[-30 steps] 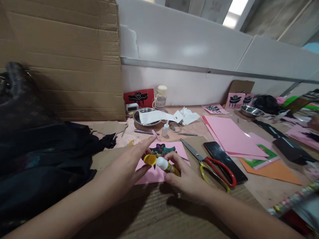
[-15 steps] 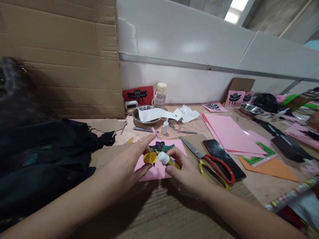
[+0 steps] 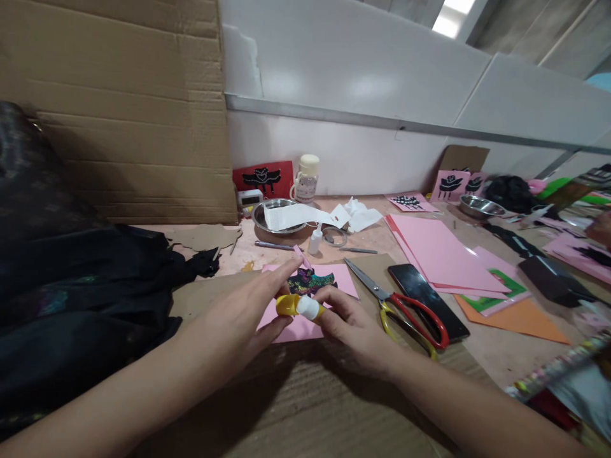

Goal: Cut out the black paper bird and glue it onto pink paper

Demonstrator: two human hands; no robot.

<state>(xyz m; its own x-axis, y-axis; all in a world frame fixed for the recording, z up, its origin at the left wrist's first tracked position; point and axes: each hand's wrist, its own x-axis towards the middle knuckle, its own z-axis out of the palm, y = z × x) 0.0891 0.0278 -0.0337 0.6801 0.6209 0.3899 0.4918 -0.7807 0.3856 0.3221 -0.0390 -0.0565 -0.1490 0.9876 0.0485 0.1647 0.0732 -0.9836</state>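
My left hand (image 3: 255, 302) pinches a yellow glue stick cap (image 3: 286, 305). In my right hand (image 3: 351, 324) is a glue stick (image 3: 309, 308) with a white end, which meets the mouth of the cap. Both hands are over a pink sheet of paper (image 3: 341, 277). On that sheet lies a black cut-out with shiny coloured patches (image 3: 312, 282), partly hidden by my fingers. A narrow pink strip (image 3: 301, 256) shows beyond my left fingertips. Right of my right hand lie scissors (image 3: 398, 302) with red and yellow handles, blades open.
A black phone (image 3: 424, 302) lies beside the scissors, with pink sheets (image 3: 443, 251) past it. Behind stand a small white bottle (image 3: 316, 240), a metal dish (image 3: 272, 222) and a flask (image 3: 306, 178). Black fabric (image 3: 90, 318) is heaped at left, before a cardboard panel (image 3: 128, 108).
The gap between cap and glue stick has closed; the stick's white end has moved left to the cap's mouth. The view has shifted slightly.
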